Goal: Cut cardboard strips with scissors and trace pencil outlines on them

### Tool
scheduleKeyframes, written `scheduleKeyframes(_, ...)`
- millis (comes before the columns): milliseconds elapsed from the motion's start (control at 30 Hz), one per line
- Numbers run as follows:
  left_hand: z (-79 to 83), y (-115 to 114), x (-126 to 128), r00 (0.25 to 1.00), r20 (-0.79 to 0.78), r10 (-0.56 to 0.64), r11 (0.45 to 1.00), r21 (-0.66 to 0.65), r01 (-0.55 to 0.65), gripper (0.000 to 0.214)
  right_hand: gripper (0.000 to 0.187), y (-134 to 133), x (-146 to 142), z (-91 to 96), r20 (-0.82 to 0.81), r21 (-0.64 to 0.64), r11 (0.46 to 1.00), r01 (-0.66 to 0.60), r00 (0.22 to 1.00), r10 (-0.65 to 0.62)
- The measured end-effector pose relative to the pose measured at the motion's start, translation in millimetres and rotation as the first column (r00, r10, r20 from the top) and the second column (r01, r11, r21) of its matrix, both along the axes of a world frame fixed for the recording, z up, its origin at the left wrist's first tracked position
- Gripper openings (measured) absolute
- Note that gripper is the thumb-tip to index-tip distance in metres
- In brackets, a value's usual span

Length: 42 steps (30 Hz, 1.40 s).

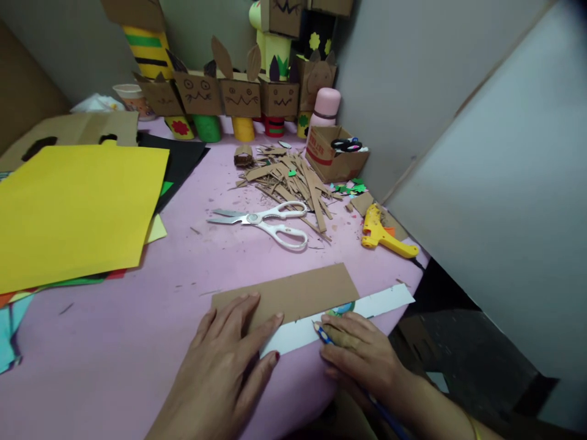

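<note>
pressing flat with the left hand, fingers spread wide over the long brown cardboard strip near the pink table's front edge. gripping a blue pencil in the right hand, tip touching the white paper strip lying just beside and partly under the cardboard. likely marking a line; needing steady pressure along the edge. lying idle beyond: white-handled scissors.

At the bottom centre of the frame, the left hand presses flat on a brown cardboard strip overlapping a white paper strip. The right hand holds a blue pencil, tip on the white strip. White-handled scissors lie above, mid-frame.
</note>
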<state>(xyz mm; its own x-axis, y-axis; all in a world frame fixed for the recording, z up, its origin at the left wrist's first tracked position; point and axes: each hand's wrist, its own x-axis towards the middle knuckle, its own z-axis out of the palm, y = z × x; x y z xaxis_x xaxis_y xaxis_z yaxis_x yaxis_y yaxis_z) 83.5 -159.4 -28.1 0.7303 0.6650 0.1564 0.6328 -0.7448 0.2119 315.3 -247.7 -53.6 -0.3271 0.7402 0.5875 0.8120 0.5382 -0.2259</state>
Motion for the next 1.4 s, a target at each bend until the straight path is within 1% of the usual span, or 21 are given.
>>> scheduleKeyframes(67, -0.7, 0.4, -0.4, 1.000, 0.007, 0.004, 1.000, -0.001, -0.004, 0.041, 0.017, -0.3, -0.4, 0.3, 0.006, -0.007, 1.000, 0.001, 1.000, -0.001)
scheduleKeyframes(233, 0.8, 1.2, 0.1, 1.000, -0.015, 0.012, 1.000, -0.023, -0.012, 0.038, 0.017, -0.8, 2.6, 1.9, 0.008, 0.031, 1.000, -0.006, 1.000, 0.006)
scheduleKeyframes(467, 2.7, 1.2, 2.0, 1.000, -0.010, 0.019, 0.999, -0.028, -0.019, 0.038, 0.017, -8.5, 15.8, -4.9, 0.044, 0.032, 0.999, 0.008, 0.999, -0.010)
scheduleKeyframes(733, 1.0, 0.5, 1.4, 0.999, -0.014, 0.044, 0.998, -0.044, -0.045, 0.039, 0.013, -16.8, 47.1, -9.1, 0.135, 0.013, 0.999, -0.042, 0.990, 0.039)
scheduleKeyframes(933, 0.0, -1.4, 1.9, 0.998, -0.055, 0.036, 0.999, 0.007, -0.036, 0.042, 0.013, -17.8, 67.3, -8.6, 0.165, -0.042, 0.996, -0.076, 0.983, 0.082)
scheduleKeyframes(1033, 1.5, -0.3, 2.1, 0.996, -0.082, 0.025, 1.000, 0.011, -0.024, 0.042, 0.014, -16.9, 69.6, -7.7, 0.151, -0.037, 0.994, -0.100, 0.983, 0.104)
scheduleKeyframes(1233, 5.4, 0.6, 3.0, 0.992, -0.124, 0.024, 1.000, 0.002, -0.024, 0.041, 0.014, -17.9, 68.9, -9.1, 0.170, -0.030, 0.996, -0.082, 0.982, 0.086)
scheduleKeyframes(1333, 5.8, -0.1, 3.5, 0.992, -0.120, 0.032, 0.999, -0.011, -0.034, 0.041, 0.014, -18.8, 71.0, -11.7, 0.190, -0.049, 0.994, -0.097, 0.976, 0.104)
scheduleKeyframes(1400, 5.7, -0.7, 3.6, 0.993, -0.111, 0.034, 0.999, -0.009, -0.035, 0.041, 0.014, -18.5, 73.0, -12.7, 0.184, -0.045, 0.995, -0.086, 0.978, 0.093)
